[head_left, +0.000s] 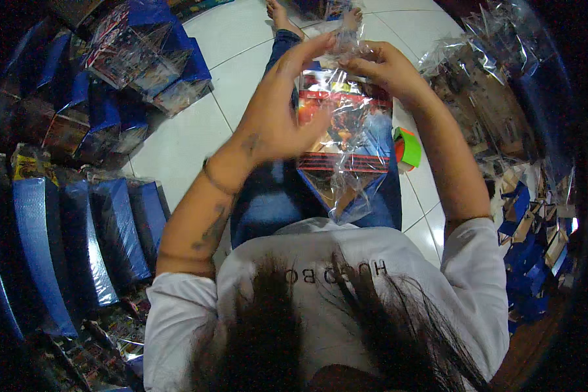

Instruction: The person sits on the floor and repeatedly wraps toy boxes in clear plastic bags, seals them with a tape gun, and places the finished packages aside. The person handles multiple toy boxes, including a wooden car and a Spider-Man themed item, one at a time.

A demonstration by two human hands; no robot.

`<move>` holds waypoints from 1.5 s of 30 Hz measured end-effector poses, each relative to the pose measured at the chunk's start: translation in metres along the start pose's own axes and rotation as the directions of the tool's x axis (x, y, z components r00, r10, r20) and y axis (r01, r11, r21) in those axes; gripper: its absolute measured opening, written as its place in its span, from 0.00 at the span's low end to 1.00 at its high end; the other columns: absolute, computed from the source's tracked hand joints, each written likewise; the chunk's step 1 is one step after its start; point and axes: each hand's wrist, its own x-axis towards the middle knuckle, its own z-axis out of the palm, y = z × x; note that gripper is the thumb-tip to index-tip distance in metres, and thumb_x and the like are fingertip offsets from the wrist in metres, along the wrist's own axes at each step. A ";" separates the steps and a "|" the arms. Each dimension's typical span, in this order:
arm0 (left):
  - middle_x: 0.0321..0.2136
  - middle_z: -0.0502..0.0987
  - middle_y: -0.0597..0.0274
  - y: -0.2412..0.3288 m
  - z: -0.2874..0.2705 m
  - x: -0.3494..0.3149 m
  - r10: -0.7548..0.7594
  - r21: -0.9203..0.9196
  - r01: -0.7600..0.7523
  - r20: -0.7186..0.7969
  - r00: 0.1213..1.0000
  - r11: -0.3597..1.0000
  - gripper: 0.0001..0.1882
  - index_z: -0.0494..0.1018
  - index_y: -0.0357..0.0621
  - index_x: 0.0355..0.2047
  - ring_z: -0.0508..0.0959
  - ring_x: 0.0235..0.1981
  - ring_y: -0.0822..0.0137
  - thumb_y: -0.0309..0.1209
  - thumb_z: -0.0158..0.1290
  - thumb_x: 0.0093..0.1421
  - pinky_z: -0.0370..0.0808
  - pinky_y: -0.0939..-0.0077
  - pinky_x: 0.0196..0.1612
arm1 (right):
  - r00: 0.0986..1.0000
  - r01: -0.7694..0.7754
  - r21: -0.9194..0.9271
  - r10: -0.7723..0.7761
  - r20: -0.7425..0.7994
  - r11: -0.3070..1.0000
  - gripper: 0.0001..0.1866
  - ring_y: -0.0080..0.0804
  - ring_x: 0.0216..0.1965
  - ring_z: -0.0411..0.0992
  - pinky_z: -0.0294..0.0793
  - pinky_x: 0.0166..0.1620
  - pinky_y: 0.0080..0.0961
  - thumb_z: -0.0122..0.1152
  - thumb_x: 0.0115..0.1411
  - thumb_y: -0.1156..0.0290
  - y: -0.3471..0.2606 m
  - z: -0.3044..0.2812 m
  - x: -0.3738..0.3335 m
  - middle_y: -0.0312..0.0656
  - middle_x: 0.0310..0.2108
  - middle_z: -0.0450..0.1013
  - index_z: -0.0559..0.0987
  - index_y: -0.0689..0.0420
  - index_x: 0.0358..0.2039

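Observation:
On my lap lies a flat package with a colourful printed front (346, 124), red bands across it and a pointed lower end. A clear plastic bag (356, 186) surrounds it, creased and shiny. My left hand (287, 108) is along the package's left side, fingers stretched toward the gathered plastic at the top and thumb spread over the printed front. At the top right corner, my right hand (382, 68) has its fingers closed on the bag's plastic; the fingertips are partly hidden by glare and folds.
A small green and orange object (408, 149) sits on the white tiled floor (189, 130) beside my right thigh. Blue plastic-wrapped boxes (36, 242) stand in a row at left, with more piled (137, 62) beyond. Wrapped brown packages (483, 98) and blue-brown pieces (529, 242) lie at right.

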 end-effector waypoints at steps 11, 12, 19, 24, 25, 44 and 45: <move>0.68 0.41 0.40 0.010 0.076 -0.099 -0.033 0.765 -0.168 0.240 0.970 0.621 0.54 0.49 0.45 0.67 0.43 0.68 0.37 0.58 0.57 0.44 0.39 0.25 0.59 | 0.908 0.285 -0.546 -0.404 -0.110 0.788 0.15 0.44 0.43 0.76 0.74 0.46 0.33 0.58 0.58 0.66 -0.031 0.040 -0.053 0.46 0.40 0.77 0.79 0.56 0.45; 0.68 0.40 0.39 0.010 0.073 -0.095 -0.003 0.732 -0.160 0.217 0.976 0.662 0.55 0.49 0.46 0.67 0.42 0.68 0.37 0.59 0.56 0.44 0.38 0.25 0.59 | 0.855 0.371 -0.627 -0.515 -0.057 0.685 0.16 0.45 0.48 0.74 0.72 0.52 0.34 0.58 0.58 0.68 -0.028 0.047 -0.064 0.46 0.45 0.76 0.78 0.55 0.47; 0.68 0.41 0.41 0.028 0.048 -0.053 -0.126 0.701 -0.219 0.406 0.905 0.679 0.67 0.50 0.56 0.67 0.41 0.69 0.42 0.57 0.66 0.24 0.35 0.31 0.64 | 0.979 0.147 -0.228 -0.175 -0.106 0.962 0.26 0.46 0.64 0.56 0.55 0.65 0.43 0.59 0.54 0.73 -0.025 0.086 -0.113 0.46 0.61 0.62 0.71 0.56 0.56; 0.67 0.44 0.42 0.023 0.046 -0.036 -0.180 0.636 -0.197 0.478 0.860 0.746 0.69 0.52 0.49 0.65 0.45 0.68 0.46 0.52 0.70 0.19 0.41 0.44 0.67 | 0.923 0.326 -0.448 -0.382 -0.039 0.833 0.20 0.46 0.59 0.64 0.55 0.64 0.45 0.56 0.55 0.74 -0.013 0.053 -0.136 0.47 0.55 0.69 0.74 0.60 0.50; 0.66 0.46 0.41 0.022 0.046 -0.035 -0.157 0.618 -0.154 0.419 0.895 0.771 0.70 0.51 0.41 0.65 0.47 0.68 0.45 0.50 0.71 0.19 0.45 0.51 0.68 | 0.879 0.436 -0.282 -0.472 -0.070 0.855 0.18 0.46 0.56 0.68 0.57 0.63 0.44 0.55 0.57 0.74 0.006 0.035 -0.139 0.47 0.52 0.72 0.76 0.61 0.48; 0.63 0.52 0.37 0.011 0.046 -0.038 -0.116 0.577 -0.149 0.397 0.910 0.803 0.63 0.53 0.27 0.61 0.52 0.66 0.42 0.50 0.67 0.27 0.48 0.52 0.67 | 0.883 0.383 -0.322 -0.446 -0.149 0.866 0.29 0.38 0.56 0.67 0.63 0.60 0.30 0.62 0.49 0.67 -0.052 -0.061 -0.049 0.47 0.54 0.67 0.72 0.64 0.52; 0.63 0.52 0.38 0.011 0.046 -0.040 -0.140 0.573 -0.129 0.401 0.906 0.809 0.63 0.53 0.27 0.61 0.51 0.66 0.42 0.50 0.67 0.27 0.47 0.51 0.67 | 0.903 0.426 -0.262 -0.422 0.074 0.866 0.29 0.41 0.54 0.68 0.65 0.58 0.32 0.64 0.47 0.67 -0.074 -0.043 -0.028 0.48 0.53 0.67 0.73 0.63 0.52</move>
